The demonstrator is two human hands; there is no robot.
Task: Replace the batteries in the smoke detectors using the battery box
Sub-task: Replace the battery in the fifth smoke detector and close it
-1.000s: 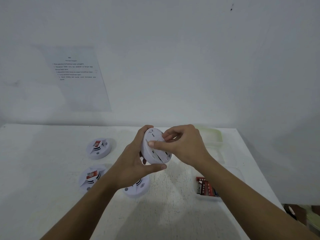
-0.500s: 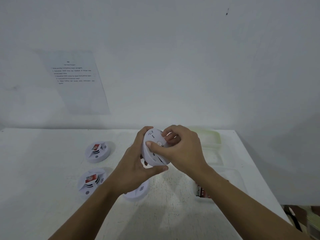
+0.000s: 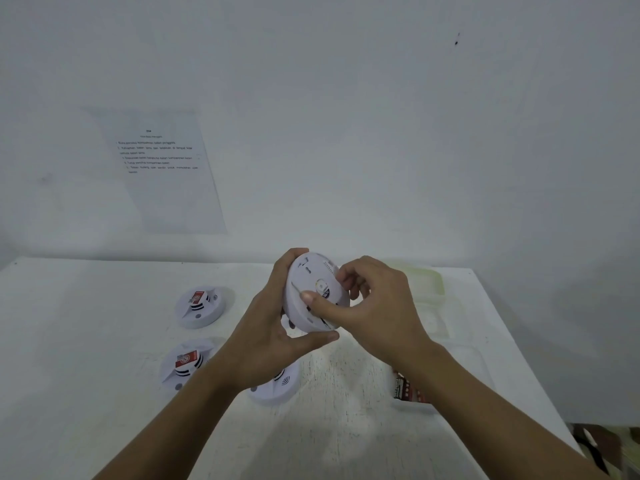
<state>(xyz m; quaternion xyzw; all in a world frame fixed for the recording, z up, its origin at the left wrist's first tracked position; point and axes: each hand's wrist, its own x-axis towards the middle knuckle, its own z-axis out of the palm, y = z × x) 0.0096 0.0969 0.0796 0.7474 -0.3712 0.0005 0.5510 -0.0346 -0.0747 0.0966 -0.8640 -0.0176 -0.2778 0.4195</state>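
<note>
A round white smoke detector [image 3: 308,289] is held tilted above the table with its back side facing me. My left hand [image 3: 266,337] grips it from the left and below, thumb under its rim. My right hand [image 3: 374,306] holds its right side, thumb pressed on the back and fingers curled at the far edge. Three more detectors lie on the table: one at the back left [image 3: 201,306] and one in front of it [image 3: 185,363], both showing red labels, and one [image 3: 277,388] partly hidden under my left wrist. A clear battery box [image 3: 408,393] with red batteries sits behind my right forearm.
The white table [image 3: 86,341] stands against a white wall that carries a printed instruction sheet [image 3: 162,168]. A clear plastic lid or tray [image 3: 429,296] lies at the back right. The table's right edge drops off beside my right arm.
My right thumb has slid lower across the detector's back, and a small label near its middle now shows. The view has tilted slightly; the detectors on the table have not moved.
</note>
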